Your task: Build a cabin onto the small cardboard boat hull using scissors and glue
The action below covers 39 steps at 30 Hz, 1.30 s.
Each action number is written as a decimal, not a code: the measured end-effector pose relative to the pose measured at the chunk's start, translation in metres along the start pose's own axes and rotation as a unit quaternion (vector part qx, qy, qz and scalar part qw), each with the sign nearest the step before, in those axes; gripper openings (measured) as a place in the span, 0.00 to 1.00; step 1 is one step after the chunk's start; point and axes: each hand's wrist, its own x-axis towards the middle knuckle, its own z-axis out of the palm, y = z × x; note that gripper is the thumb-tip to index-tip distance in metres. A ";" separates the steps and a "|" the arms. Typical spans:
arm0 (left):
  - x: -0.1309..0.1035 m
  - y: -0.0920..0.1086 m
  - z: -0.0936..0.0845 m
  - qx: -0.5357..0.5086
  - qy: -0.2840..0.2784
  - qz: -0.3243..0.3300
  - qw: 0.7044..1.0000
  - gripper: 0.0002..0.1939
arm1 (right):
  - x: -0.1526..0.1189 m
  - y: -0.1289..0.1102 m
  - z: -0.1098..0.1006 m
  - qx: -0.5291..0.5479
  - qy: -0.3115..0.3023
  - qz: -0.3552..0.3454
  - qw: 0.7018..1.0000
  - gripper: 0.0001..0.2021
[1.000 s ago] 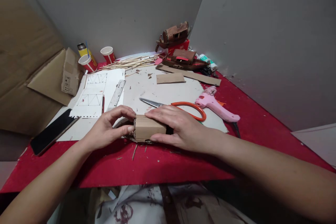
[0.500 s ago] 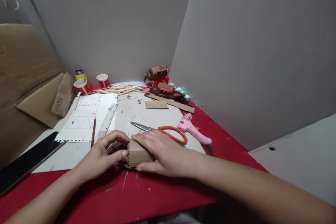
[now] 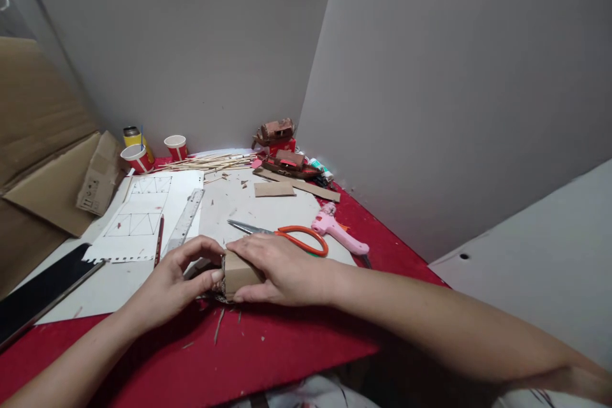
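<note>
A small folded cardboard piece [image 3: 241, 275] lies near the table's front edge, its ragged corrugated end facing left. My right hand [image 3: 282, 268] wraps over its right part, fingers on top and thumb along the near side. At that ragged end, my left hand [image 3: 184, 277] pinches the edge between thumb and fingertips. What the left fingers cover inside is hidden. Just beyond my right hand rest scissors [image 3: 302, 239] with orange handles, blades pointing left.
A pink glue gun [image 3: 339, 233] lies right of the scissors. Leftward are a ruler [image 3: 185, 220], a red pencil [image 3: 159, 241], a sheet with truss drawings [image 3: 138, 204] and a dark phone-like slab [image 3: 43, 293]. Thin sticks [image 3: 210, 162], paper cups [image 3: 176, 148] and model boats [image 3: 289, 162] stand behind.
The whole view has shifted, so everything appears slightly farther left. Both hands keep the same hold on the cardboard piece.
</note>
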 end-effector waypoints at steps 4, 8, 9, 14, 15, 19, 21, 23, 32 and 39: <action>-0.001 0.004 0.001 0.016 0.002 0.005 1.000 0.08 | 0.003 -0.002 -0.003 -0.017 -0.012 0.005 1.000 0.30; -0.002 0.004 0.001 0.023 0.000 0.009 1.000 0.08 | 0.004 -0.002 -0.004 -0.020 -0.013 0.003 1.000 0.29; -0.003 0.004 0.001 0.025 0.000 0.009 1.000 0.09 | 0.004 -0.002 -0.004 -0.021 -0.012 0.004 1.000 0.28; -0.002 0.005 0.002 0.029 0.002 0.005 1.000 0.11 | 0.004 -0.001 -0.004 -0.022 -0.011 0.002 1.000 0.26; -0.002 0.005 0.001 0.030 0.002 0.005 1.000 0.11 | 0.004 -0.001 -0.003 -0.022 -0.011 0.001 1.000 0.27; -0.004 0.009 -0.002 0.035 -0.002 0.010 0.999 0.10 | 0.002 0.002 0.000 -0.015 -0.003 0.001 1.000 0.31; -0.005 0.010 -0.003 0.035 -0.005 0.011 0.999 0.10 | 0.001 0.004 0.001 -0.008 0.005 0.001 1.000 0.31; -0.007 0.011 -0.003 0.037 -0.005 0.012 0.999 0.11 | 0.000 0.005 0.003 0.002 0.010 0.000 1.000 0.29; -0.009 0.010 0.003 0.062 0.012 0.039 0.997 0.14 | -0.001 0.002 0.002 0.017 0.007 0.003 1.000 0.29; -0.011 0.012 0.000 0.067 0.003 0.035 0.997 0.15 | -0.002 0.004 0.003 0.004 0.013 0.012 1.000 0.30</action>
